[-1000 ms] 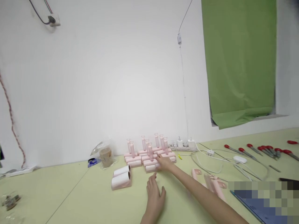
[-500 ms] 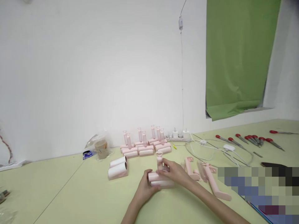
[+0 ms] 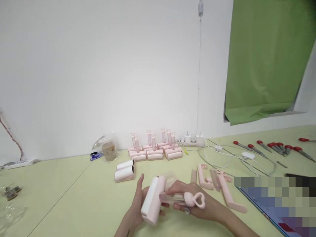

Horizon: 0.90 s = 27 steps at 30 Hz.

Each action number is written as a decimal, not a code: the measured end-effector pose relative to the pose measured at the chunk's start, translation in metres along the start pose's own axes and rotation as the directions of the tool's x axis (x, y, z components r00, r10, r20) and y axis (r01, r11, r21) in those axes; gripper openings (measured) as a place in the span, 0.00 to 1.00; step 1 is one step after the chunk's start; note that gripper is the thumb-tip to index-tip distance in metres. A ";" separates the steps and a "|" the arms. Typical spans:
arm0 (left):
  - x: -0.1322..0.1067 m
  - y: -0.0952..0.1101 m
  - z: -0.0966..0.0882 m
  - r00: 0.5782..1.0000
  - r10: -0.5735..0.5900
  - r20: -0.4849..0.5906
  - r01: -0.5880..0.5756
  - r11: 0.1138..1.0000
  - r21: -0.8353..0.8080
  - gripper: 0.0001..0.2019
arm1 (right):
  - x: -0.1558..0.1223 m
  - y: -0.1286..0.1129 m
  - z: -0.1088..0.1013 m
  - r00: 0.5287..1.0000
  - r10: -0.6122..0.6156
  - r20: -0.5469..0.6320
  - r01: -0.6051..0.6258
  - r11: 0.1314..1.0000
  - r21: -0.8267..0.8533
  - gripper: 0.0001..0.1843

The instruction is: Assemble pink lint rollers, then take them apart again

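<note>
Nearest, the left hand [image 3: 138, 201] cups the white-and-pink head of a pink roller [image 3: 153, 205], fingers wrapped underneath; the right hand [image 3: 197, 205] is curled round its see-through handle [image 3: 172, 198], whose contents are too blurred to tell. The handle points to three o'clock from the head, ending in a heart-shaped loop [image 3: 198, 200]. With twelve toward the wall, loose pink parts [image 3: 225, 192] lie between two and three o'clock. At nine, far off, clear plastic packaging [image 3: 15, 212] sits near small dark pieces [image 3: 11, 192]. Between ten and eleven, a tray [image 3: 124, 179] bears two white rolls [image 3: 124, 172] side by side; farther that way, a clear bag [image 3: 116, 144] holds a tan tape roll [image 3: 108, 150]. At twelve, upright-handled rollers [image 3: 155, 152] stand clustered. At one, a power strip [image 3: 191, 144] carries white plugs [image 3: 199, 138].
</note>
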<state>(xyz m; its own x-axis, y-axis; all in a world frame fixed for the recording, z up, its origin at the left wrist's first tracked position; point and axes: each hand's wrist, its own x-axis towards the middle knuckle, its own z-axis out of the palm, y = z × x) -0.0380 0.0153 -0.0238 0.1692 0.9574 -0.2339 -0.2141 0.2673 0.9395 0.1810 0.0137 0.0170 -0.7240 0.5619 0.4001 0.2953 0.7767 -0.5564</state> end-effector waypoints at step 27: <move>-0.008 -0.020 0.029 0.935 0.354 0.010 -0.319 0.827 0.463 0.14 | 0.002 -0.002 0.018 1.000 -0.022 -0.001 0.022 0.999 0.026 0.11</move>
<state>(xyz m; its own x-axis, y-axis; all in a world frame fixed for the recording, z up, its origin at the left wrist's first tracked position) -0.0076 -0.0007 -0.0332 0.0923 0.9888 0.1169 0.2146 -0.1344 0.9674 0.1678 0.0086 0.0062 -0.7298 0.5451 0.4127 0.2633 0.7812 -0.5661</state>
